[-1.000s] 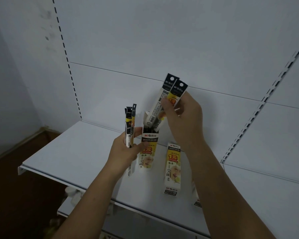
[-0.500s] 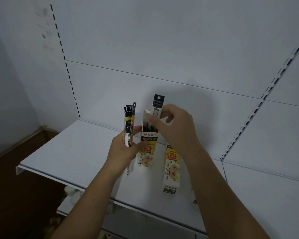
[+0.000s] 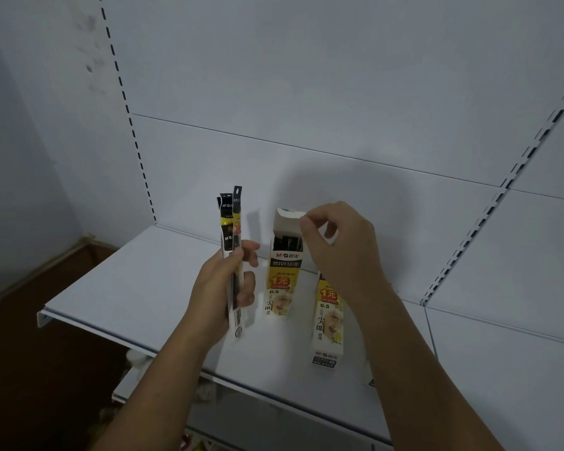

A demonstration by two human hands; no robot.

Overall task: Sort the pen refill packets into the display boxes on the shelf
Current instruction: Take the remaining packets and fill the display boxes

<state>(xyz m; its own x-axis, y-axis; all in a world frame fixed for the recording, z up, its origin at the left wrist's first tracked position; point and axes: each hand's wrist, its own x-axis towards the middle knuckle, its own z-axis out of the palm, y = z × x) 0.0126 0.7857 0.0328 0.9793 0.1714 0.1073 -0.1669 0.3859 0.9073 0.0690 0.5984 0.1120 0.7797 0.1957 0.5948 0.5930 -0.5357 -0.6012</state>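
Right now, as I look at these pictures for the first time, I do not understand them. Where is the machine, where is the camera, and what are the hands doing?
There is no machine: a person works with two bare hands. One camera, worn on the person's head, looks forward and down, so the arms enter from below. On the white shelf are two yellow display boxes: an open box with dark packet tops inside, and a second box nearer, partly behind the right forearm. The left hand grips a bundle of pen refill packets upright. The right hand is curled at the open box's flap; whether it pinches the flap, I cannot tell.
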